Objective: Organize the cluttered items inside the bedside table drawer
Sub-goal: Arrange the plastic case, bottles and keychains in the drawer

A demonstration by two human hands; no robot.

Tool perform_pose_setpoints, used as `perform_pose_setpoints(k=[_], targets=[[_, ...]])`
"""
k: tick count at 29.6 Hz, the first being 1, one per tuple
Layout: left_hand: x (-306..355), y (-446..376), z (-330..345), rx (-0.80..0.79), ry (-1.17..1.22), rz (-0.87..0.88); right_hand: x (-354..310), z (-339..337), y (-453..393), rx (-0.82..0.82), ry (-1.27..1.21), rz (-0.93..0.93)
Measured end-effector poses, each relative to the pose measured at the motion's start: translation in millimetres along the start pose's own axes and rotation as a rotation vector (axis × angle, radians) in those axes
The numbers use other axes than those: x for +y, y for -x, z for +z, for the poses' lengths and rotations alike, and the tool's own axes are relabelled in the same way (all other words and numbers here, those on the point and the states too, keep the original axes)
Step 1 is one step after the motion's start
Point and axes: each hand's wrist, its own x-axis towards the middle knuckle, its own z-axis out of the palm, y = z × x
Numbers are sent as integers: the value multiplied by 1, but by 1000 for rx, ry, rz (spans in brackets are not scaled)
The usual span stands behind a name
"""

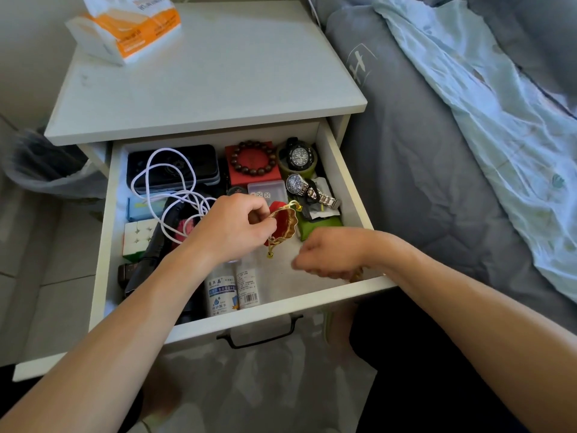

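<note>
We are pinching a red drawstring pouch (283, 225) with our left hand (232, 228) above the open drawer (337, 170), beside a green pouch (315, 228). Our right hand (327, 256) is curling near the drawer's front, possibly gripping something golden.

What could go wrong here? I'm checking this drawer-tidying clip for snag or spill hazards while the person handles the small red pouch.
1. The left hand holds the red pouch open by its rim; anything inside might tip out into the drawer.
2. The loose white cable loops right beside that hand, so it could snag and drag neighbouring items.
3. The right hand seems to grip something gold near the front edge; it could drop outside.
</note>
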Motion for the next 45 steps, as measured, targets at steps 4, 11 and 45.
perform_pose_setpoints(k=[4, 11, 45], targets=[[1, 2, 2, 3, -10, -10, -8, 4, 0, 76, -732, -56], [18, 10, -2, 14, 9, -4, -13, -9, 25, 241, -1483, -143], [14, 11, 1, -88, 54, 69, -31, -1, 19, 213, -1518, -86]])
